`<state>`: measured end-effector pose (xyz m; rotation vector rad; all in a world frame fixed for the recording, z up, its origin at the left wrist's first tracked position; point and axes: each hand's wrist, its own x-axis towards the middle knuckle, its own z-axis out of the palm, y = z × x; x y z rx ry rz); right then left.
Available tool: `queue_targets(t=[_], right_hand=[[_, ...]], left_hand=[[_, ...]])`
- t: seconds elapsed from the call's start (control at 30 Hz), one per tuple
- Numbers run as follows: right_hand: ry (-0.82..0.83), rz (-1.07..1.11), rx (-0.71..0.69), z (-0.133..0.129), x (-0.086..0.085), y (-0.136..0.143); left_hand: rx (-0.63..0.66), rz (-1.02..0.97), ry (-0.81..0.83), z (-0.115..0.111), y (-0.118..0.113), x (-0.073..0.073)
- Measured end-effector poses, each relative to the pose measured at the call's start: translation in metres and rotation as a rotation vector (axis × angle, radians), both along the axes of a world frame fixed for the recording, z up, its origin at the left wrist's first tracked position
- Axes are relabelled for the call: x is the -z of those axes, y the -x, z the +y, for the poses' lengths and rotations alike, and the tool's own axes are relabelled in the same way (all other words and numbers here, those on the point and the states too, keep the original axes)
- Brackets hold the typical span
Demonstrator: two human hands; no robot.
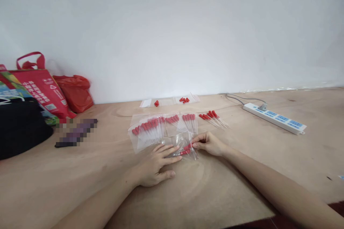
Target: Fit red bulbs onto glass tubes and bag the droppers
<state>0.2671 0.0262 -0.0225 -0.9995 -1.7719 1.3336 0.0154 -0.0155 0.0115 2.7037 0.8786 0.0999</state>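
A clear plastic zip bag (176,139) lies on the wooden table in front of me, with a few red-bulbed droppers (185,151) in it. My left hand (159,162) rests flat on the bag's left part, fingers spread. At the bag's right edge, my right hand (211,144) pinches thumb against forefinger on the plastic beside the red bulbs. Just behind are filled bags of droppers (150,125), partly overlapping, bulbs pointing away from me. Several loose droppers (212,116) lie to their right, thin clear tubes toward me.
Near the wall sit clear tubes (168,102) and loose red bulbs (184,100) on plastic bags. A white power strip (274,117) with a plugged-in cable is at right. Red bags (73,93), a black hat (24,125) and a blurred purple item (80,132) stand left.
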Motion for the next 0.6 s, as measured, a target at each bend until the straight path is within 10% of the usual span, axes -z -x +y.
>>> queue_targets(t=[0.2, 0.4, 0.6], right_hand=[[-0.026, -0.035, 0.149, 0.003, 0.004, 0.010], [-0.306, -0.173, -0.064, 0.005, 0.000, 0.000], [-0.523, -0.627, 0.654, 0.044, 0.002, -0.044]], left_hand=[[-0.039, -0.026, -0.030, 0.000, 0.000, 0.001], [-0.031, -0.016, -0.034, 0.000, 0.000, 0.001], [-0.044, -0.016, -0.074, -0.001, 0.000, -0.001]])
